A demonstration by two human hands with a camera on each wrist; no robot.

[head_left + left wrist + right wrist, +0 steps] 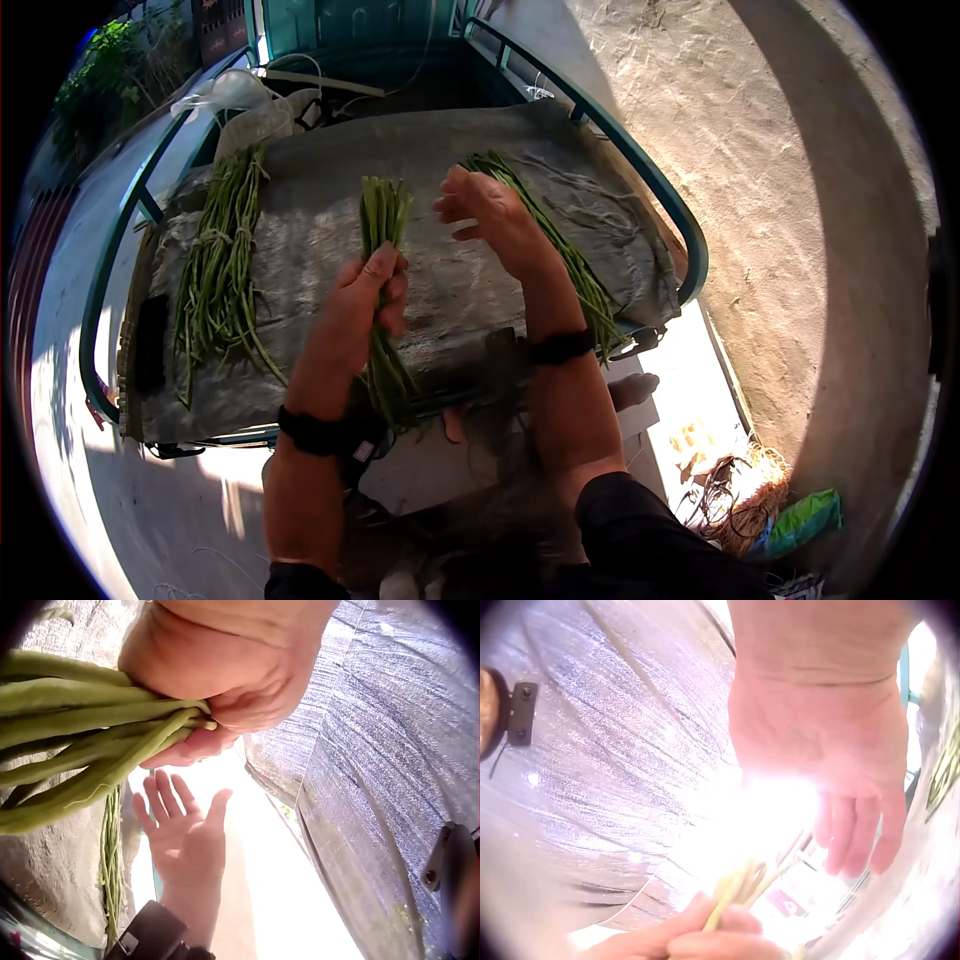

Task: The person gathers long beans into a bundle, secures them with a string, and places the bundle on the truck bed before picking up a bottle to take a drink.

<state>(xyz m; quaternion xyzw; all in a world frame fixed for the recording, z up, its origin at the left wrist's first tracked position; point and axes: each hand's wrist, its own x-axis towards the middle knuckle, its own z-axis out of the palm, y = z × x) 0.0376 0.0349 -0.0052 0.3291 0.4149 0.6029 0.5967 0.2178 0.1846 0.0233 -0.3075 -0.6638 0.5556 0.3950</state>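
Note:
My left hand grips a bunch of long green beans around its middle, the stem ends pointing away from me and the tails hanging toward the cart's near edge. In the left wrist view the beans run out past the curled fingers. My right hand is raised to the right of this bunch, fingers spread and holding nothing. Beyond its wrist, more long beans lie along the right side. Tied bundles of long beans lie on the left, bound with pale ties.
A grey sheet covers the cart bed, between teal side rails. Pale strings lie at the right. A clear plastic bag sits at the back left. A rough wall stands to the right, with a green bag on the ground.

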